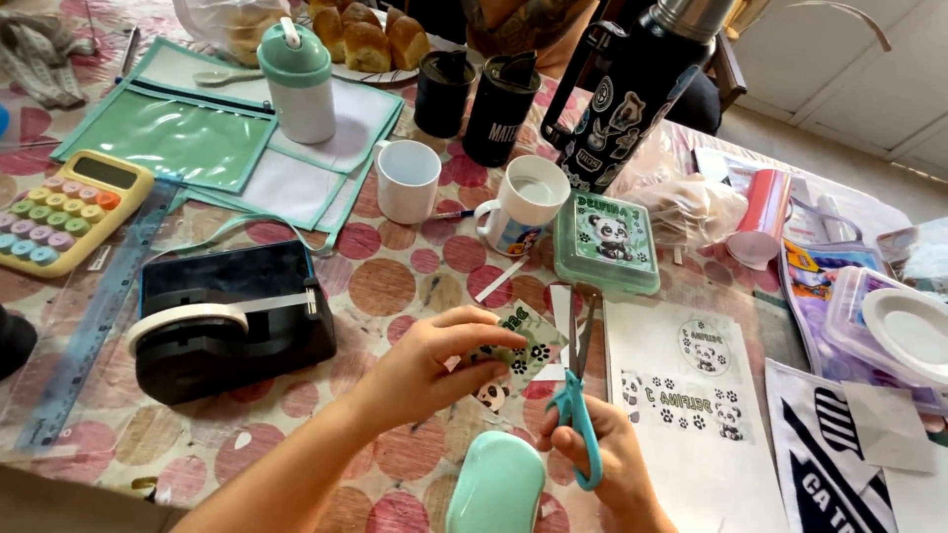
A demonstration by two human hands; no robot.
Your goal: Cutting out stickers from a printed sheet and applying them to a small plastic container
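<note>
Dotted tablecloth (395, 281) carries a black tape dispenser (232, 331) and mugs. Left hand (430, 365) pinches a panda sticker (518, 355); right hand (602, 459) grips teal scissors (580, 395), blades touching the sticker.

A bare strip of table (395, 281) lies between the tape dispenser (232, 331) and mugs (408, 180); elsewhere clutter crowds.

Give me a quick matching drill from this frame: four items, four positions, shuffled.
Things:
1. scissors
2. tape dispenser
3. calculator
4. panda sticker

Places:
A. left edge of the table, beside the ruler
B. in the right hand, blades pointing away
C. pinched in the left hand
D. left of the hands, on the spotted tablecloth

Pairs: 1-B, 2-D, 3-A, 4-C
</note>
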